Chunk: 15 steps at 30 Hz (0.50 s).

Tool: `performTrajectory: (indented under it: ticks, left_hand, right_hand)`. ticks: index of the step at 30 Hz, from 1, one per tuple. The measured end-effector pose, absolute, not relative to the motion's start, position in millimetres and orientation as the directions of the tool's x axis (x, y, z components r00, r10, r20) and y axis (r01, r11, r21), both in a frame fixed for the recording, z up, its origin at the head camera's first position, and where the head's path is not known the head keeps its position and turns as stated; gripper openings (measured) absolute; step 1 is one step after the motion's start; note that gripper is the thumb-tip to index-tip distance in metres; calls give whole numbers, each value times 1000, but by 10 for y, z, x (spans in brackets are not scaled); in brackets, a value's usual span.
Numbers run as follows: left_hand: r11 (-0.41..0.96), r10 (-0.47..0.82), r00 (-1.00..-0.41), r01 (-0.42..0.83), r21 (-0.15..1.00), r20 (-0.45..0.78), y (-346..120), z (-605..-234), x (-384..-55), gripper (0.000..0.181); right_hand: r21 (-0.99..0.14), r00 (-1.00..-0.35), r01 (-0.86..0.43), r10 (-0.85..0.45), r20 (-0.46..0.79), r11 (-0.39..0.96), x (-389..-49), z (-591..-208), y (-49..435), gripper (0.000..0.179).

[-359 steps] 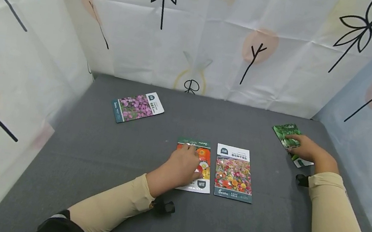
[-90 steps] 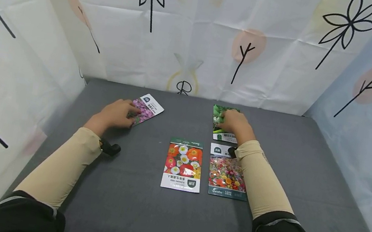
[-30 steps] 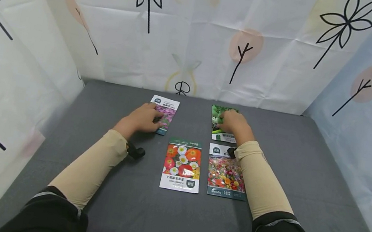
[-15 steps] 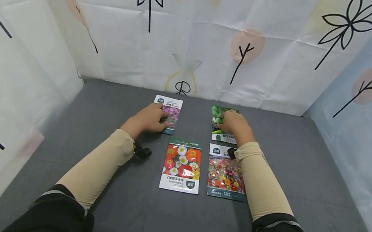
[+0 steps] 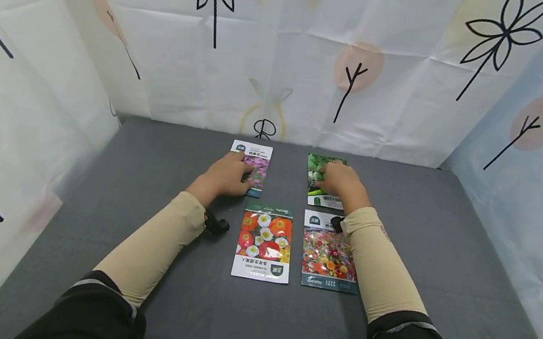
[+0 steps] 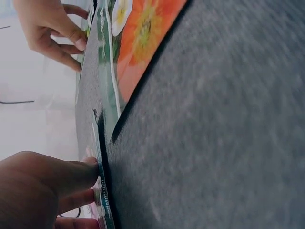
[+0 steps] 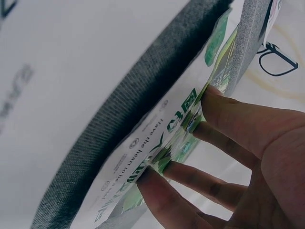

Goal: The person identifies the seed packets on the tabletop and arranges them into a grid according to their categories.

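In the head view, my left hand rests its fingertips on the left part of a purple-flower seed packet at the back of the table. The left wrist view shows the thumb and fingers on this packet's face. My right hand touches a green vegetable seed packet to the right, partly covering it. Spread fingertips press on that packet's face in the right wrist view. In front lie an orange-and-white-flower seed packet and a mixed-wildflower seed packet, the latter partly under the right forearm.
A grey table carries all the packets, which form two rows with narrow gaps between them. White printed cloth walls it in at the back and sides.
The green packet has gone from the far right to behind the wildflower packet under my right hand. My left hand left the orange-flower packet, and has slid the purple-flower packet rightward and straightened it.
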<state>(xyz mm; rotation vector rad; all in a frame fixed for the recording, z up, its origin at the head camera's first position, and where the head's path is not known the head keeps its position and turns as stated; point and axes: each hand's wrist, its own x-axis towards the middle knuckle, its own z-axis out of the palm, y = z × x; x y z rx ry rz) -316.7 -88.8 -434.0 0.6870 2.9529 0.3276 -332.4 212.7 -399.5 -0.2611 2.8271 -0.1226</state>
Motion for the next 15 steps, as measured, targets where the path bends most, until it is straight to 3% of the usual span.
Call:
performTrajectory:
  ticks: [15]
  left_hand:
    - [893,407,-912,387,229,-44,-616,-4397,-3199,55]
  right_hand:
    - [-110,-940,-161,-186,-285,981,-3286,-3973,2117,56]
